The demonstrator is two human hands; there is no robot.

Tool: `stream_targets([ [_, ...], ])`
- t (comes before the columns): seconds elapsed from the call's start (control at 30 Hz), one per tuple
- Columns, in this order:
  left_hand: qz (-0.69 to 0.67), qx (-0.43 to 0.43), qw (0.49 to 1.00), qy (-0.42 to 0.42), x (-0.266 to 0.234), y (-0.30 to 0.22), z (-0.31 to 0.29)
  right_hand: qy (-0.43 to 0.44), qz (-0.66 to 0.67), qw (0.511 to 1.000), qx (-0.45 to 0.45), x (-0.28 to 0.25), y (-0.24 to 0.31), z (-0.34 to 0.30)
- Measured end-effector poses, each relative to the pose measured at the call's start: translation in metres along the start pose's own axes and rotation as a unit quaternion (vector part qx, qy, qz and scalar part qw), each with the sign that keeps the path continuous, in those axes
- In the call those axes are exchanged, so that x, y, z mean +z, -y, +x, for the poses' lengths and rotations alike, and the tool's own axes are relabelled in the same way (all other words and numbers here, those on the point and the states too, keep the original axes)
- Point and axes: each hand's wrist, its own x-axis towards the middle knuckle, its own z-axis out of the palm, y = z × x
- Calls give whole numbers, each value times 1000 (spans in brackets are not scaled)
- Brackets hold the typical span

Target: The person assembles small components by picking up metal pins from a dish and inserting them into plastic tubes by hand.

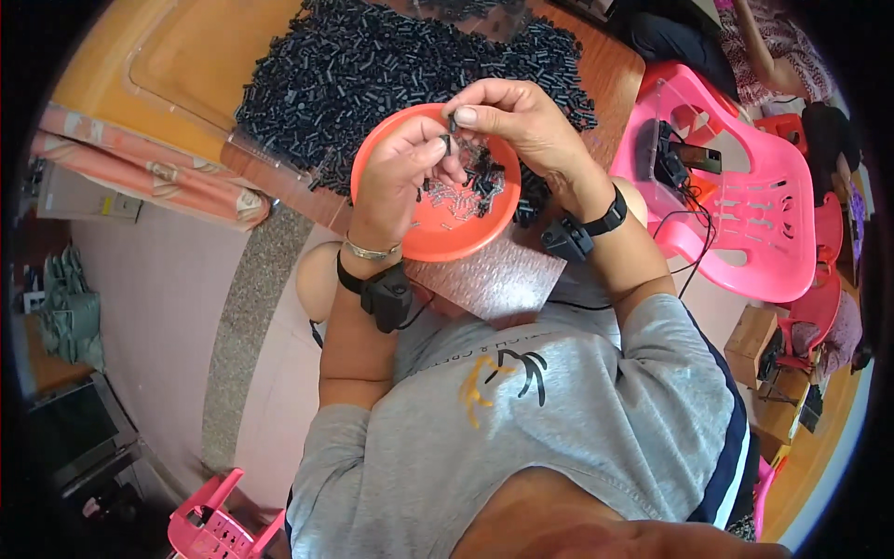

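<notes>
Both my hands are raised over an orange plastic bowl (451, 248), close together with fingertips nearly meeting. My left hand (396, 177) pinches a small black part (446, 144) between thumb and forefinger. Higher and to the right, my right hand (526, 126) is closed in a pinch on another small dark piece (453, 122), mostly hidden by the thumb and finger. Inside the bowl lie many thin silvery or clear pins (454, 203) and a cluster of black pieces (486, 186). Just beyond the bowl a big heap of small black cylindrical parts (372, 70) covers the table.
The wooden table (200, 61) has a clear sheet on it and a patterned cloth (154, 172) at its left edge. At right stands a pink plastic chair (764, 214) bearing a phone (697, 156) and black cables. Another person (778, 47) sits at the far right.
</notes>
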Motion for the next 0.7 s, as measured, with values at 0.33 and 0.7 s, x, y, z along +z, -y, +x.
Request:
stream_targets([
  [0.33, 70, 1, 997, -21, 6, -1, -2, 25, -71, 997, -19, -3, 6, -3],
  [0.7, 121, -8, 992, -38, 11, 1, -1, 9, -201, 977, -76, -4, 7, -8],
])
